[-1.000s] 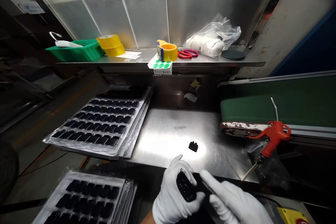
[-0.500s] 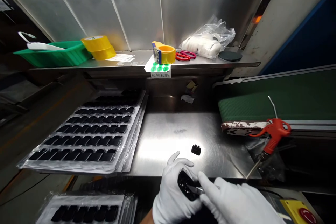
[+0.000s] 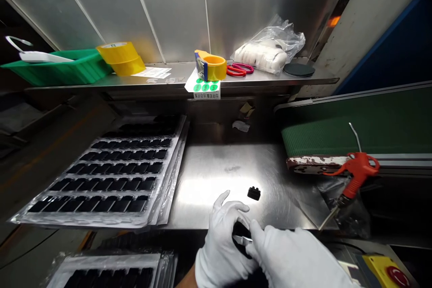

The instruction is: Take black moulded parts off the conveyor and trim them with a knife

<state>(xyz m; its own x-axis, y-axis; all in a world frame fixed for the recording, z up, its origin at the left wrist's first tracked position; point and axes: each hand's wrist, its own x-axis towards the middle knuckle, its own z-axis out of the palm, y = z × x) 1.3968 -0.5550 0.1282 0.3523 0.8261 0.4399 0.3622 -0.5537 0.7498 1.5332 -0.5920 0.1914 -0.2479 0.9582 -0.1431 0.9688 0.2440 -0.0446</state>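
At the bottom centre of the frame, a small black part [image 3: 240, 234] is gripped in the left hand [image 3: 221, 243], which is gloved in white, with the fingers curled around it and the index finger raised above it. The right hand [image 3: 293, 261], also gloved in white, is seen at the lower right, its fingers pinched on a thin metal blade [image 3: 243, 240] whose tip is laid against the black part. Both hands are held just in front of the near edge of the steel table [image 3: 216, 175].

A second black part [image 3: 254, 193] is seen lying alone on the table, just above the hands and apart from them. To the left of the frame, a stack of clear trays [image 3: 108, 175] filled with rows of dark pieces is set over the table's left edge, and another tray [image 3: 111, 274] is partly visible at the bottom left.

At the right, a red air gun [image 3: 354, 175] is seen hanging beside the end of a green conveyor belt [image 3: 354, 130]. On the shelf [image 3: 168, 78] across the upper part of the frame, a green bin [image 3: 64, 67], yellow tape rolls [image 3: 119, 57], a tape dispenser [image 3: 211, 66], red scissors [image 3: 240, 69], a plastic bag [image 3: 270, 49] of white items and a dark disc [image 3: 299, 69] are found. A yellow box with a red button [image 3: 388, 274] is visible at the lower right corner.
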